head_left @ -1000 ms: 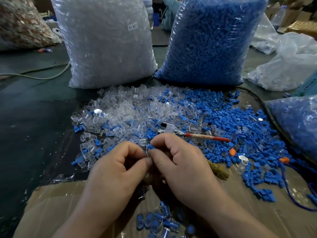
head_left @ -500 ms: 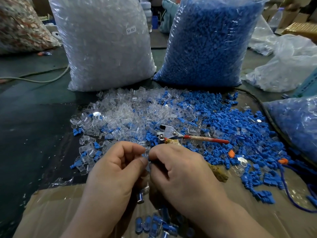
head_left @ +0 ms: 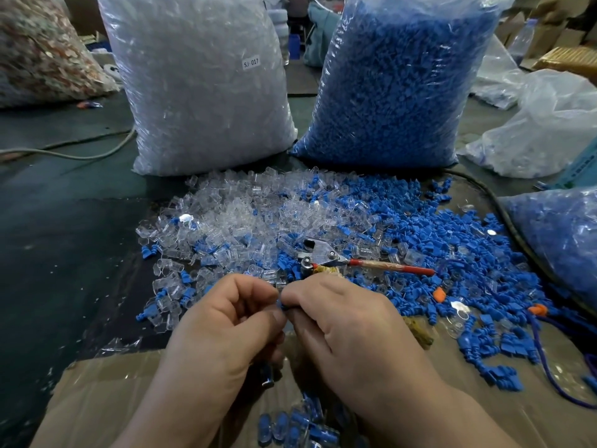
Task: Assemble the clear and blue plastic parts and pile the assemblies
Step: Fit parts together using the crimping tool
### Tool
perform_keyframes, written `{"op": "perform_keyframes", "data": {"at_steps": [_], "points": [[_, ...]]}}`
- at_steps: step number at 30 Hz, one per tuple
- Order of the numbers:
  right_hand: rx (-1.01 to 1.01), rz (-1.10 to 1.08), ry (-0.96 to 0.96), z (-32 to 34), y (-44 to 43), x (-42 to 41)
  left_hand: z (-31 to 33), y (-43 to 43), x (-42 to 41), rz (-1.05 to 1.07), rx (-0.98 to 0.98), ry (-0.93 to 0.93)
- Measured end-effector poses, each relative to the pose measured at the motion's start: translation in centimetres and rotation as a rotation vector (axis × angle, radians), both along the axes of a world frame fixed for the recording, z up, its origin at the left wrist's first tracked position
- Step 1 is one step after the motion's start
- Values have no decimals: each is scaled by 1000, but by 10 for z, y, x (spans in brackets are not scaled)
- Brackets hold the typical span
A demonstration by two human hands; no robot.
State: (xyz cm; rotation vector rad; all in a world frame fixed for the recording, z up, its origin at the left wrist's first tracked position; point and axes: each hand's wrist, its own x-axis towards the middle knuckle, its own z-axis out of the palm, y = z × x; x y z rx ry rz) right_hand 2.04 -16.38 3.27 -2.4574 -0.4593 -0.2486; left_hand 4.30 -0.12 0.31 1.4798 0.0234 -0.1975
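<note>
**Small pile made, big heaps left to work through**

Dark matting covers the workbench point(head_left: 64, 253), with a flattened sheet of cardboard point(head_left: 106, 392) at the near edge. In the head view, two bulging stock bags stand at the back: a bag of clear parts point(head_left: 200, 85) and a bag of blue parts point(head_left: 394, 82). In front of them lies a wide loose heap, clear parts point(head_left: 232, 215) to the left, blue parts point(head_left: 452, 240) to the right, mixed where they meet. A red-handled cutter point(head_left: 352, 261) rests on the heap.

Both hands meet over the near edge of the heap. The left hand point(head_left: 223, 331) and right hand point(head_left: 352, 328) are closed in a pinch, fingertips touching, with a blue part point(head_left: 284, 306) showing between them; whether a clear part is already seated on it is probably hidden by the thumbs, and I cannot tell.

Finished assemblies point(head_left: 297, 425) form a modest pile on the cardboard below the wrists. Judged against the loose heap and the full bags, the job looks barely started: one piece is being joined and almost all the stock is waiting.
</note>
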Motion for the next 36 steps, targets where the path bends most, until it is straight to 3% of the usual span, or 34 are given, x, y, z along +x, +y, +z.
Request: {"op": "perform_keyframes", "data": {"at_steps": [5,8,11,18,25,29,36], "points": [[-243,-133,-44,1,-12,7,5,0,-1,62,28,5],[-440,-353,105,-2,-34,18,9,0,-1,78,11,53],[-547,-399,202,-9,-47,25,11,2,-1,61,12,65],[-513,-383,112,-7,-44,30,8,4,0,59,11,48],[-200,-270,29,10,-40,11,2,11,3,126,-49,-37],[-268,-120,84,16,-36,5,0,15,4,123,-11,-104],[-262,-58,118,14,-37,5,-1,17,4,108,7,-218]]}}
